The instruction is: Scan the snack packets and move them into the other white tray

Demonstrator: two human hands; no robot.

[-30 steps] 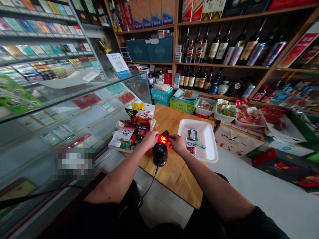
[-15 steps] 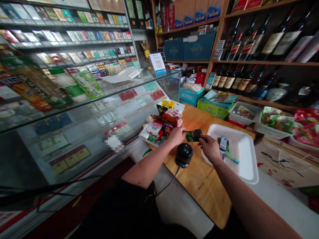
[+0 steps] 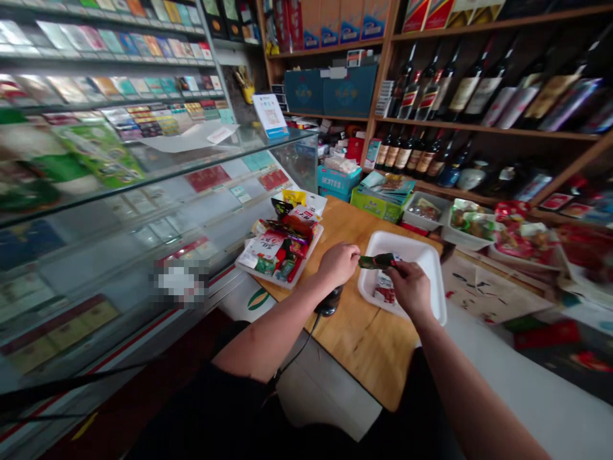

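Note:
Between my two hands a small dark green snack packet (image 3: 376, 261) is held by its ends, tilted so its face is foreshortened. My left hand (image 3: 339, 263) pinches the left end, over the wooden board. The right end is gripped by my right hand (image 3: 410, 289), above the near part of a white tray (image 3: 435, 287). A few small packets (image 3: 384, 287) lie in that tray, partly hidden by my right hand. Below my left forearm stands a black scanner-like device (image 3: 329, 303) with a cable, mostly covered. Left of it, a second white tray (image 3: 312, 246) is heaped with colourful snack packets (image 3: 275, 246).
The wooden board (image 3: 368, 345) carries both trays. A glass display counter (image 3: 191, 211) runs along the left. Behind the board are a green box (image 3: 378, 203) and plastic bins (image 3: 421, 211). Shelves of wine bottles (image 3: 467, 86) rise at the back right.
The packet has tipped from face-up to nearly edge-on and moved right, over the white tray's side. My hands moved right relative to the scanner, and the head view has turned right.

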